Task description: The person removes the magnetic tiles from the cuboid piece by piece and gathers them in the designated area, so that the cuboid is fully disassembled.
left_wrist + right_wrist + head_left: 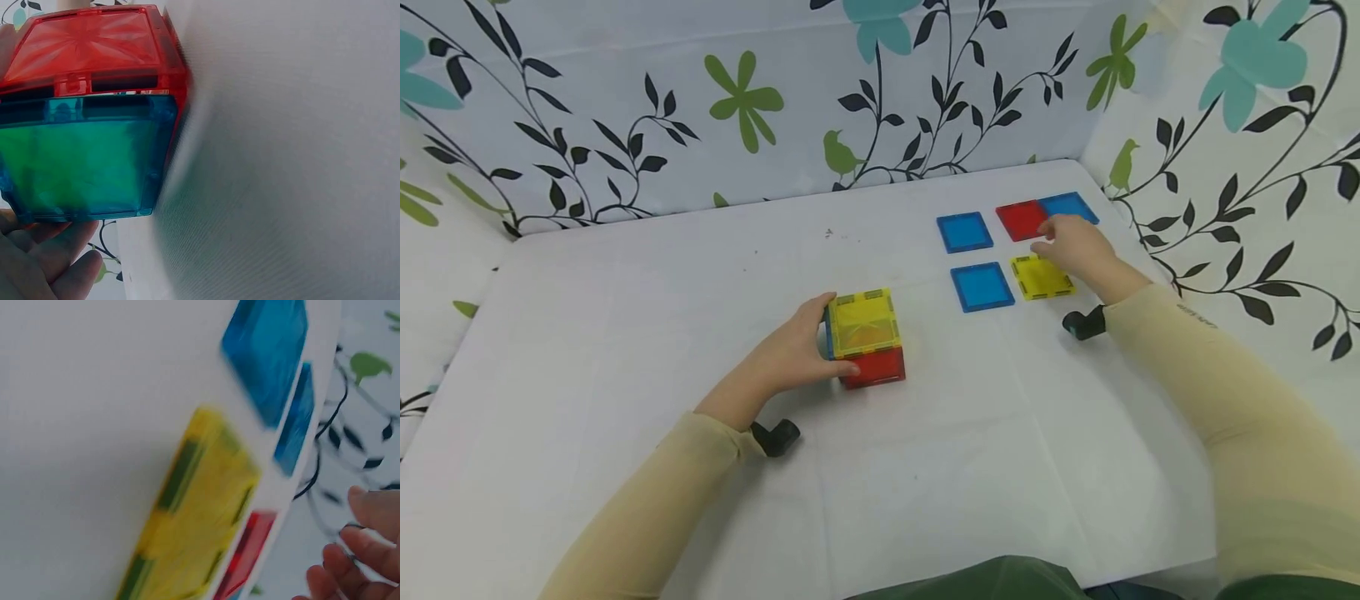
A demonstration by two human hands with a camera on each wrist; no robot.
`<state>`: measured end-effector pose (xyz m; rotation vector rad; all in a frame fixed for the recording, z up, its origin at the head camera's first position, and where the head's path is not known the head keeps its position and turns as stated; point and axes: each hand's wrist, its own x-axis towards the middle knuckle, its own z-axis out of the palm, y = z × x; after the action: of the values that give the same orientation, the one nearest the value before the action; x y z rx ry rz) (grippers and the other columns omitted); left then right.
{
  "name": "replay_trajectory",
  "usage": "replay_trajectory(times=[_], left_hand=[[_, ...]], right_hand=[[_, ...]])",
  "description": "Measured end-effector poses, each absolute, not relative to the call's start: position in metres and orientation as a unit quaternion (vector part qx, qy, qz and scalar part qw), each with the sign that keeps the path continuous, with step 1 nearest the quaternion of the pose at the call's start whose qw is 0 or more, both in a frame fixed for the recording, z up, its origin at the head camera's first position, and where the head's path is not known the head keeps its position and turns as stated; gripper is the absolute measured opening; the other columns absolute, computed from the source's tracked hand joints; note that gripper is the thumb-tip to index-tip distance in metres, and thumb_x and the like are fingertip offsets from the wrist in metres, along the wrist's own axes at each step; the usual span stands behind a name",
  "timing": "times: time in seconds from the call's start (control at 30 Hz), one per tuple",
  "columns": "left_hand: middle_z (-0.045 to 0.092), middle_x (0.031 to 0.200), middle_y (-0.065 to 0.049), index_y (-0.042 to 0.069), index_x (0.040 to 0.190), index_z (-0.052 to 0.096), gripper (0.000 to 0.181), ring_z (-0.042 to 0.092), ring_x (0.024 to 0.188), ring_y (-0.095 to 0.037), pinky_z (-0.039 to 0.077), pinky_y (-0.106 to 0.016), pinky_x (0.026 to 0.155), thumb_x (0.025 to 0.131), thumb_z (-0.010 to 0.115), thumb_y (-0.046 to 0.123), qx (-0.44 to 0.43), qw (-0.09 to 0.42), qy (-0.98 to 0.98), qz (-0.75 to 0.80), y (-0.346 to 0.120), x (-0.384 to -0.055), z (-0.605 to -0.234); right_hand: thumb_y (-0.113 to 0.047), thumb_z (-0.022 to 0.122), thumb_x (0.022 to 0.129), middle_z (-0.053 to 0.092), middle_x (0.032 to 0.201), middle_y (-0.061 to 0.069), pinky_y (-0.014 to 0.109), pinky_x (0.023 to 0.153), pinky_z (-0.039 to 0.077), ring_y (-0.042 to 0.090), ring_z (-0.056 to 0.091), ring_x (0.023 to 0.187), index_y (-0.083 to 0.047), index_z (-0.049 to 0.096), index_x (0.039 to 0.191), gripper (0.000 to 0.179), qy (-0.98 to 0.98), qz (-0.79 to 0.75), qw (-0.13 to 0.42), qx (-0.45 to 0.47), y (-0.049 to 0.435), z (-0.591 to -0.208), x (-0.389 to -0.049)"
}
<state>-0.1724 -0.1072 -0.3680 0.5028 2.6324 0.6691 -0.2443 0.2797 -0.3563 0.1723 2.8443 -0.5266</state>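
My left hand (793,350) grips a cube of translucent magnetic tiles (865,323) standing on the table. Yellow forms its top and red (880,367) its front, where the thumb presses; the left wrist view shows a blue side (81,165) beside the red one. Over at the right, my right hand (1078,250) hovers above a flat yellow tile (1040,282), fingers loosely bent and holding nothing. Behind it lie a red tile (1021,221) and a blue tile (1072,204), the latter partly covered by the hand.
Two more blue tiles, a rear one (965,232) and a front one (982,287), lie left of the red and yellow ones. A white cloth covers the table (625,350). Patterned curtains (662,100) hang behind and at the sides.
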Motion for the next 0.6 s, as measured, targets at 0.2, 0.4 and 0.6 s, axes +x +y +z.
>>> replay_trajectory(times=[0.2, 0.4, 0.6], left_hand=[[0.021, 0.150, -0.008, 0.015, 0.146, 0.007, 0.107, 0.031, 0.133, -0.026, 0.030, -0.048, 0.106, 0.069, 0.066, 0.060, 0.177, 0.189, 0.937, 0.235, -0.107, -0.172, -0.368], [0.025, 0.148, -0.008, 0.017, 0.146, 0.008, 0.107, 0.035, 0.131, -0.026, 0.034, -0.048, 0.104, 0.068, 0.065, 0.063, 0.170, 0.185, 0.941, 0.225, -0.106, -0.172, -0.367], [0.027, 0.148, -0.008, 0.019, 0.146, 0.008, 0.108, 0.035, 0.130, -0.026, 0.035, -0.048, 0.103, 0.066, 0.064, 0.066, 0.168, 0.184, 0.943, 0.219, -0.108, -0.172, -0.368]], right_hand=[[-0.021, 0.064, 0.085, 0.055, 0.120, 0.011, 0.041, 0.095, 0.045, 0.026, 0.048, 0.115, -0.008, 0.056, 0.118, 0.037, 0.950, -0.097, -0.034, -0.295, 0.199, -0.332, -0.209], [-0.019, 0.068, 0.081, 0.060, 0.112, 0.004, 0.028, 0.086, 0.050, 0.018, 0.054, 0.106, -0.011, 0.057, 0.112, 0.034, 0.853, -0.030, -0.103, -0.511, 0.151, -0.337, -0.183], [-0.018, 0.072, 0.077, 0.059, 0.109, 0.003, 0.024, 0.081, 0.052, 0.016, 0.054, 0.103, -0.012, 0.054, 0.109, 0.038, 0.820, -0.012, -0.131, -0.557, 0.140, -0.344, -0.180]])
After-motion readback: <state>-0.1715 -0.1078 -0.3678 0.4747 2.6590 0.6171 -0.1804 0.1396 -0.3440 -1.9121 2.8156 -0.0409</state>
